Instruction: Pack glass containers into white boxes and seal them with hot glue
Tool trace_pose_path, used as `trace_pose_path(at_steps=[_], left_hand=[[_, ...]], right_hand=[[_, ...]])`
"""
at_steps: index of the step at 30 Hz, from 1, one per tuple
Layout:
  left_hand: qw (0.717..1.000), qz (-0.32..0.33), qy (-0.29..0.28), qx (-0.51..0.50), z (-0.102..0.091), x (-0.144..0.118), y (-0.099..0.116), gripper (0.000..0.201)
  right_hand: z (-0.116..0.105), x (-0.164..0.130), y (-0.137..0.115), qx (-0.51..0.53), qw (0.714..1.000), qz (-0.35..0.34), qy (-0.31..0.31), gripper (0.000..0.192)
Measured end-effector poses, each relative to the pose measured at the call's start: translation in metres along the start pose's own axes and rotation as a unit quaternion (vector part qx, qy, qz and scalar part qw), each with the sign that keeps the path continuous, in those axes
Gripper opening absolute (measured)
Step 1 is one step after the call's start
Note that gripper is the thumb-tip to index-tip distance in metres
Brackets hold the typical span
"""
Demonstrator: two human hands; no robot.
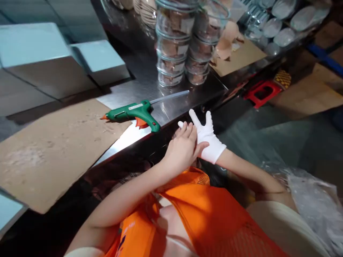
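Observation:
My left hand (182, 144) is bare and lies against a white glove (211, 142). Its fingers reach over the glove's near side, and its thumb rests across the palm area. Inside that glove is my right hand (205, 134), with the fingers spread apart. Some of the gloved fingers are hidden behind my left hand. Both hands are just off the front edge of a metal table (171, 110). A green glue gun (131, 112) lies on the table to the left of my hands, its orange nozzle pointing left and a long glue stick (171, 96) protruding behind it.
Stacked clear round containers (173, 46) stand at the back. A stained cardboard sheet (59, 142) covers the table's left part, with white-topped boxes (32, 44) behind. A red stool (262, 93) is on the floor at right, and clear plastic wrapping (316, 203) lies at lower right.

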State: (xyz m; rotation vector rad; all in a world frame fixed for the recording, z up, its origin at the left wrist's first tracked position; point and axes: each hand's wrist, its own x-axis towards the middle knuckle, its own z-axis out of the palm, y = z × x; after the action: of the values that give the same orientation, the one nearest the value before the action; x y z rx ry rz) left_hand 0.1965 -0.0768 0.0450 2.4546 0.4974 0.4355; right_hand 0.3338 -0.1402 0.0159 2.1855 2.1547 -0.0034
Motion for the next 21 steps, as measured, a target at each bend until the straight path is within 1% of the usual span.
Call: trace_pose_path(at_steps=[2, 3, 5, 7, 9, 11, 14, 16, 17, 18, 19, 21], left_hand=[[0.997, -0.006, -0.054, -0.046, 0.01, 0.012, 0.011, 0.033], [0.994, -0.008, -0.072, -0.077, 0.015, 0.018, 0.014, 0.024], [0.986, -0.018, -0.09, -0.136, 0.026, 0.031, 0.016, 0.012], [0.979, -0.018, -0.103, -0.173, 0.036, 0.042, 0.014, 0.005], [0.979, 0.002, -0.105, -0.176, 0.042, 0.049, 0.01, 0.006], [0.983, 0.014, -0.082, -0.167, 0.041, 0.053, 0.003, 0.008], [0.984, -0.021, -0.027, -0.177, 0.032, 0.058, -0.008, 0.017], [0.98, -0.038, 0.007, -0.194, 0.028, 0.059, -0.009, 0.021], [0.979, -0.031, 0.016, -0.201, 0.029, 0.058, -0.006, 0.022], [0.978, -0.012, 0.013, -0.206, 0.033, 0.055, 0.0, 0.023], [0.978, 0.013, -0.002, -0.208, 0.039, 0.052, 0.008, 0.023], [0.978, 0.056, -0.059, -0.192, 0.058, 0.045, 0.031, 0.027]], right_hand=[[0.012, -0.015, 0.009, -0.001, 0.999, 0.034, -0.034, 0.067], [0.014, -0.024, 0.013, -0.005, 0.998, 0.045, -0.053, 0.063], [0.013, -0.045, 0.017, -0.018, 0.995, 0.056, -0.082, 0.056], [0.008, -0.066, 0.019, -0.034, 0.993, 0.069, -0.09, 0.052], [0.003, -0.084, 0.019, -0.05, 0.99, 0.089, -0.098, 0.049], [-0.001, -0.099, 0.02, -0.059, 0.987, 0.099, -0.111, 0.047], [-0.002, -0.118, 0.024, -0.053, 0.987, 0.105, -0.108, 0.049], [0.001, -0.128, 0.026, -0.036, 0.988, 0.116, -0.092, 0.047], [0.004, -0.131, 0.027, -0.024, 0.989, 0.122, -0.081, 0.045], [0.009, -0.134, 0.026, -0.003, 0.989, 0.129, -0.067, 0.044], [0.014, -0.135, 0.024, 0.022, 0.989, 0.139, -0.05, 0.044], [0.029, -0.134, 0.018, 0.076, 0.983, 0.166, -0.018, 0.05]])
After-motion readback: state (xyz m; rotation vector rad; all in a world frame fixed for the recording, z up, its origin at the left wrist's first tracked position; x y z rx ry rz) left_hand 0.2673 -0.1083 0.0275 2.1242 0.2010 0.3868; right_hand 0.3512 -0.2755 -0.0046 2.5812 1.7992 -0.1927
